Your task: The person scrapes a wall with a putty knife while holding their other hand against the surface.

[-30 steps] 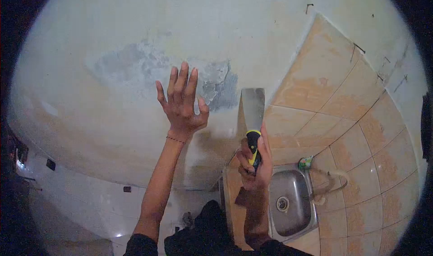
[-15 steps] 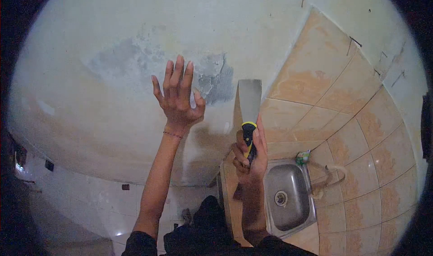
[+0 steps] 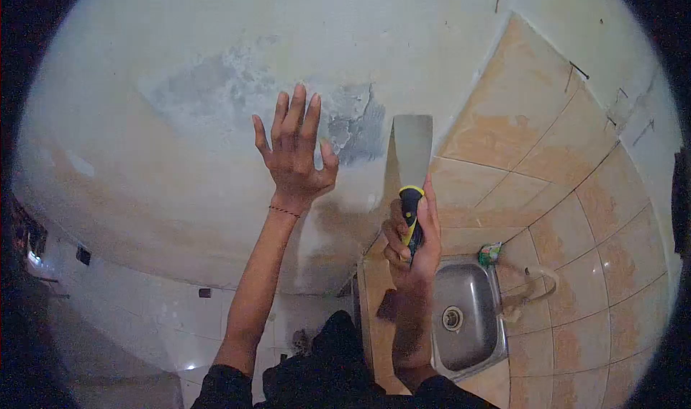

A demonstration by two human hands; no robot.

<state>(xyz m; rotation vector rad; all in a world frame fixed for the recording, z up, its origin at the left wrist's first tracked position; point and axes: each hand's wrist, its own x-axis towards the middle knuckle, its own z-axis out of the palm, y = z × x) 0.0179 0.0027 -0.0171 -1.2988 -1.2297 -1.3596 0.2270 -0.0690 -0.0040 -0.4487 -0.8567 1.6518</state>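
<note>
My left hand [image 3: 299, 157] is spread over the wall [image 3: 237, 164], fingers apart and pointing up, overlapping the lower edge of a grey bare patch [image 3: 209, 85]. Flaking paint edges show just right of its fingers. In my right hand [image 3: 417, 236] is a putty knife [image 3: 413, 153], its black-and-yellow handle wrapped by my fingers. The wide metal blade points up, close to the wall, right of the grey patch and near the slanting border of the tiles.
Below my right forearm sits a steel sink [image 3: 468, 315] with a drain. A green packet [image 3: 490, 253] stands at its back corner by a tap [image 3: 543, 273]. Orange-beige tiles [image 3: 497, 128] cover the right wall. Nails [image 3: 578, 70] stick out above them. White floor tiles [image 3: 158, 308] lie lower left.
The wall, sink and both hands sit slightly differently in view. The putty knife's blade has shifted a little up and right. Both hands keep the same shape.
</note>
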